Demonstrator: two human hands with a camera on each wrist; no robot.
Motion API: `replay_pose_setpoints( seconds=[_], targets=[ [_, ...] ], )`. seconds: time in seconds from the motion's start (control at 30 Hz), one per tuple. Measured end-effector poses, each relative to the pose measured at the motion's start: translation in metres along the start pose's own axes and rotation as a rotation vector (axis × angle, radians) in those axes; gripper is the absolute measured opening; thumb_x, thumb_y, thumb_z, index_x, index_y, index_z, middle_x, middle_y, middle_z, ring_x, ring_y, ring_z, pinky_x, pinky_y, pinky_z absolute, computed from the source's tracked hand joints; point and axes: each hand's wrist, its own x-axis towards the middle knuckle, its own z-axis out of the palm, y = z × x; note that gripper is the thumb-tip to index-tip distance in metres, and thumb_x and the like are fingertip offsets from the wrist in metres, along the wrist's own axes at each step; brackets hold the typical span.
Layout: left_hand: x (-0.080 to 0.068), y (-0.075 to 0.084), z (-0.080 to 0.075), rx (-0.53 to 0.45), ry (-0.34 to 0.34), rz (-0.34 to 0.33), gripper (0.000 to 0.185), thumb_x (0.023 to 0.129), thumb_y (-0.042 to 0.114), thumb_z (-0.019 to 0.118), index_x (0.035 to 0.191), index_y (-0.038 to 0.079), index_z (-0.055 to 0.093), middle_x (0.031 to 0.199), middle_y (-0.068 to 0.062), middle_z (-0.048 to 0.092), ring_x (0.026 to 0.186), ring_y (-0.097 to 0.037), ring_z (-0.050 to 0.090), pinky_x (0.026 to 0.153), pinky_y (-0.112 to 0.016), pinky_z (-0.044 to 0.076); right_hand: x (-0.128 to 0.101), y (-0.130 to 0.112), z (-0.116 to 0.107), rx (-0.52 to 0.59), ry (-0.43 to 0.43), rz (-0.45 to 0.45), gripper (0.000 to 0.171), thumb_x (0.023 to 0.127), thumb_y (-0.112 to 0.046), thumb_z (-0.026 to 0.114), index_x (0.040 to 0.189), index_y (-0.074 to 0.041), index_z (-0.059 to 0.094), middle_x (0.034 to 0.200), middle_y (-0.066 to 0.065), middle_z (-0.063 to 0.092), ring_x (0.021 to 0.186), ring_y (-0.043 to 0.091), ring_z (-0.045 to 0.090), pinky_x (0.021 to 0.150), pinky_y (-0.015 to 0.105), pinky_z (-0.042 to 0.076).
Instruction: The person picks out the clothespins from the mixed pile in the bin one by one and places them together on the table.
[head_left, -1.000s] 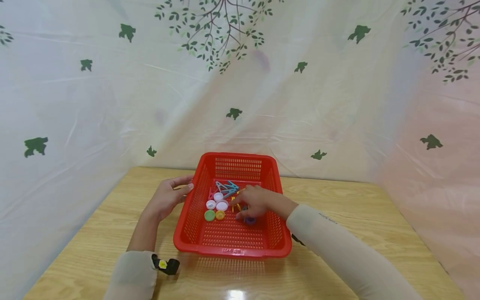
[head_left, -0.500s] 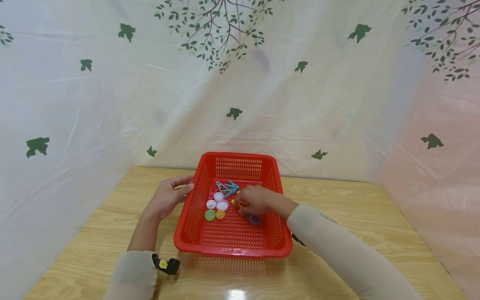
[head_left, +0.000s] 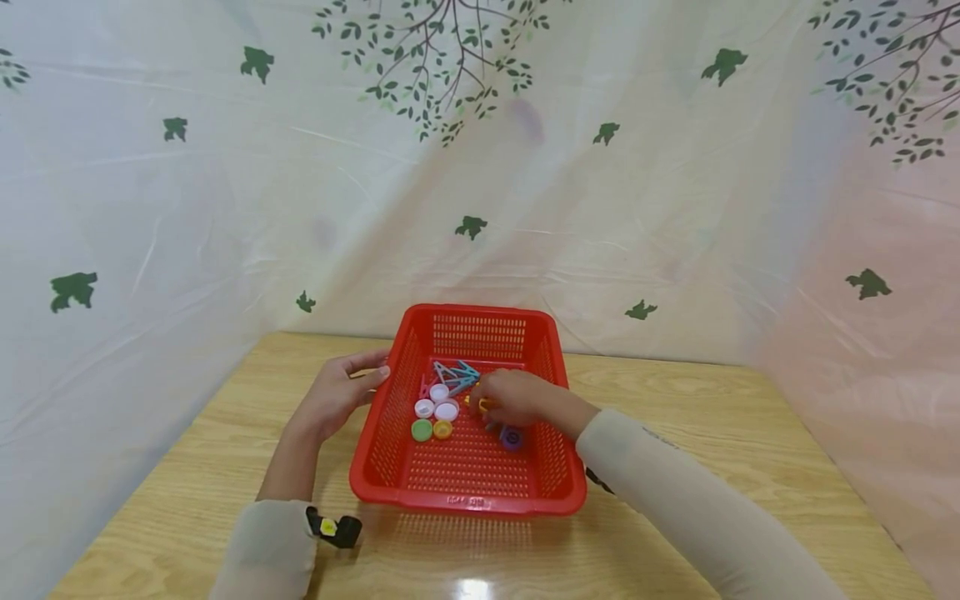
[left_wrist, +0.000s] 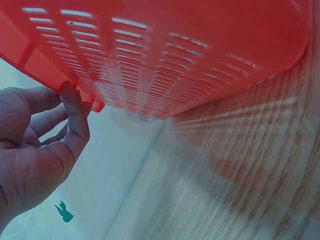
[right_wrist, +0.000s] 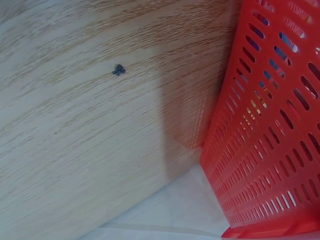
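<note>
A red plastic basket (head_left: 468, 502) with slotted sides stands on the table. My left hand (head_left: 335, 400) holds its left rim, thumb and fingers at the edge in the left wrist view. Inside the basket, my right hand (head_left: 510, 397) has its fingers curled down at a yellow clothespin (head_left: 484, 405), partly hidden by them. Just under this hand lies a purple cap (head_left: 512, 438). Blue clothespins (head_left: 459, 380) lie behind and left of the fingers, beside a pink clothespin (head_left: 423, 387). White caps (head_left: 447, 410), a green cap (head_left: 422, 430) and a yellow cap (head_left: 442, 429) sit further left.
The wooden table (head_left: 675, 467) extends around the basket. A white sheet (head_left: 360, 208) printed with leaves and branches hangs behind and along both sides. In the right wrist view, the basket's slotted wall (right_wrist: 270, 125) fills the right side and hides the right hand.
My right hand's fingers have drawn in on the yellow clothespin, which was lying beneath them. More of the purple cap shows below the hand. My left hand stays at the rim.
</note>
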Motion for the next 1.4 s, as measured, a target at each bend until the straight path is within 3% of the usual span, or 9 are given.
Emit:
replay_pose_setpoints(
  seconds=[0.83,1.4],
  targets=[
    [-0.003,0.000,0.001,-0.007,0.011,-0.013,0.053,0.100,0.026,0.069,0.148,0.010,0.055,0.144,-0.015,0.057,0.114,-0.033,0.068,0.097,-0.048,0.056,-0.009,-0.003,-0.008,-0.066,0.084,-0.063,0.035,0.093,-0.021,0.077,0.128,-0.022,0.073,0.125,-0.004,0.071,0.111,0.016,0.064,0.103,0.042,0.053],
    [-0.004,-0.001,0.003,-0.016,0.007,-0.019,0.053,0.100,0.027,0.069,0.148,0.012,0.055,0.144,-0.014,0.057,0.116,-0.033,0.067,0.093,-0.044,0.058,-0.018,-0.004,-0.026,-0.045,0.119,-0.029,0.032,0.096,-0.014,0.073,0.128,-0.015,0.073,0.126,-0.001,0.071,0.118,0.019,0.061,0.104,0.038,0.051]
  ],
)
